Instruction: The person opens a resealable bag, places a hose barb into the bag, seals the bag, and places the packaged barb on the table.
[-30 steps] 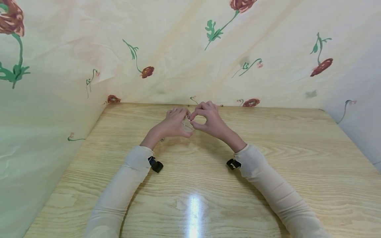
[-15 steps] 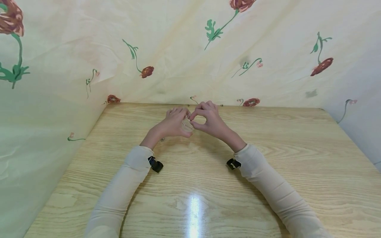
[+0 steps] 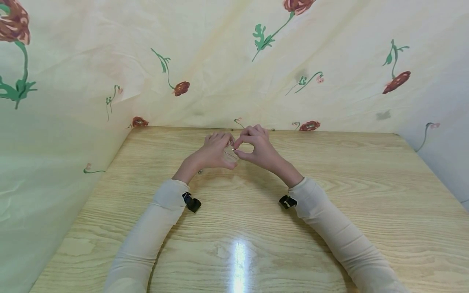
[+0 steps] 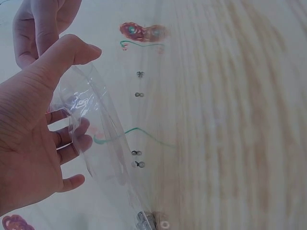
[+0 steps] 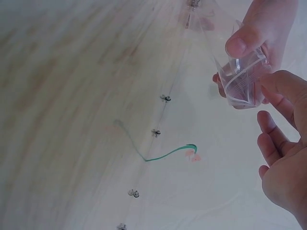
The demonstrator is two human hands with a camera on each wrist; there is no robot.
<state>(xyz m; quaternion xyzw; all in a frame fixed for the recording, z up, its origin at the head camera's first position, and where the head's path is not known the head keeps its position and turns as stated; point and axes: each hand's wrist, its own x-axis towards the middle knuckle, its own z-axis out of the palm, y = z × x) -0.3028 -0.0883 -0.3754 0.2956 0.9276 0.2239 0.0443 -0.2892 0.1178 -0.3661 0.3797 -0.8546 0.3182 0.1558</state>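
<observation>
My left hand (image 3: pixel 216 149) grips a clear plastic bag (image 4: pixel 103 124), the thumb at its front and the other fingers behind it. In the right wrist view the bag (image 5: pixel 240 84) shows folds and glare near that thumb. My right hand (image 3: pixel 258 148) has thumb and index finger pinched together at the bag's edge, where something small glints; whether that is more than the bag is too small to tell. Several small metallic pieces (image 4: pixel 145 220) show at the bag's far end in the left wrist view.
Both hands are over a wood-grain table (image 3: pixel 234 203). Small metallic things (image 5: pixel 165 98) stand spaced along its back edge, by a floral cloth (image 3: pixel 220 61) that hangs behind. Black wrist cameras (image 3: pixel 192 202) sit at the sleeves.
</observation>
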